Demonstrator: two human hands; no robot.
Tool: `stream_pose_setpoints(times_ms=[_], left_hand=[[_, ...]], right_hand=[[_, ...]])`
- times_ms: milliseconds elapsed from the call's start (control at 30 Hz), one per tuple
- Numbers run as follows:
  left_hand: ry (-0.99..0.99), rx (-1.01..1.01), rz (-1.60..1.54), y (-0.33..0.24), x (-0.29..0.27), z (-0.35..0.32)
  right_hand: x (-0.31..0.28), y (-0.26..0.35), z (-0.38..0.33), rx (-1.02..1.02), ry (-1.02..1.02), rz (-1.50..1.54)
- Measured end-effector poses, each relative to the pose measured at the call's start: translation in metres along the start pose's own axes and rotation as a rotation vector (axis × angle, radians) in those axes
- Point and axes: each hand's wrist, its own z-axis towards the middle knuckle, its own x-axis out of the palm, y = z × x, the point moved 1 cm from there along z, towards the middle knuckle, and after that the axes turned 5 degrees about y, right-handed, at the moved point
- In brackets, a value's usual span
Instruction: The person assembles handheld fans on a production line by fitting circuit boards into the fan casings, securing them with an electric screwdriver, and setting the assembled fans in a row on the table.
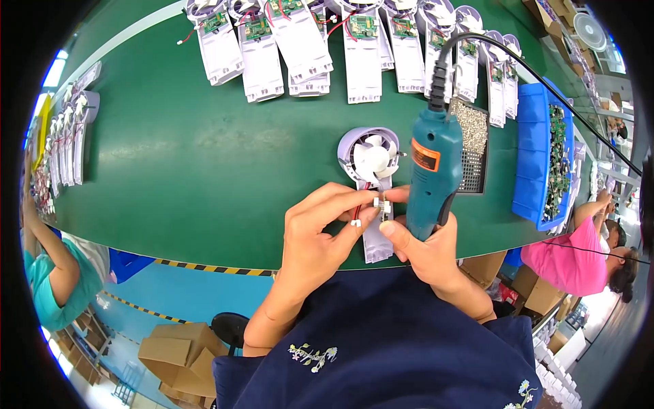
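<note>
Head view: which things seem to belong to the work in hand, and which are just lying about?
Likely belonging: left hand, right hand, white part, fan unit, power driver, parts tray, blue bin, other fan units.

Likely just lying about: carton, stool.

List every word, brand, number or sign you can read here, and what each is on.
None reads clearly enough to quote.
Orange label on the teal power tool: dark print, too small to read.
Navy top: flower embroidery with script-like stitching, not legible.
Green circuit boards: any markings too small to read.
</note>
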Motion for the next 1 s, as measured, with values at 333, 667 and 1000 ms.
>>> stream_pose_setpoints(times_ms=[333,667,1000], left_hand=[[-0.223,0.052,0.098,0.003,0.006,0.005],[-0.201,-0.016,0.260,-0.004,0.004,0.004],[-0.225,0.001,0.183,0.001,0.005,0.007]], right_hand=[[-0.018,0.032,0.024,-0.362,0.124,-0.655],[-0.015,0.025,0.032,-0.462,0.117,-0.695],[-0.013,0.017,0.032,-0.472,0.039,-0.689]])
